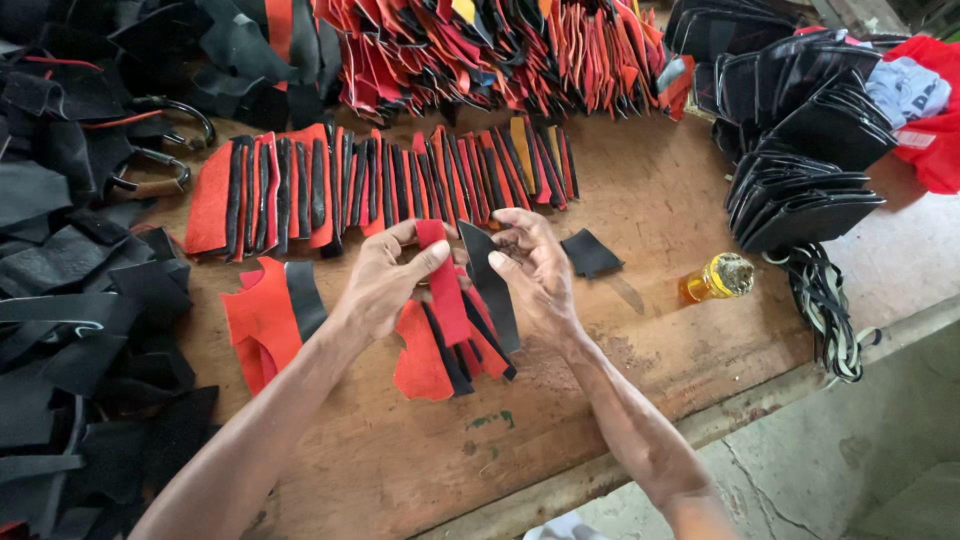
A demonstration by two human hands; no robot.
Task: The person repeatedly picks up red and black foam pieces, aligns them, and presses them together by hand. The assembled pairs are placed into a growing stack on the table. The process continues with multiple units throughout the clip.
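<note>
- Nearest, left hand (385,285): grip pinches a long red leather strip (443,285), long axis running toward the body.
- Right hand (535,270): grip pinches a black leather strip (490,285) just beside the red one, both above the worn wooden surface (420,460).
- Beyond: overlapping row of red-and-black leather pieces (380,185).
- Right: small amber bottle (715,280) lying sideways.

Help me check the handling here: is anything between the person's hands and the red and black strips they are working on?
Nothing visible. The left hand already pinches the red strip and the right hand grips the black strip, both lifted above the small red and black pile on the wooden table.
</note>
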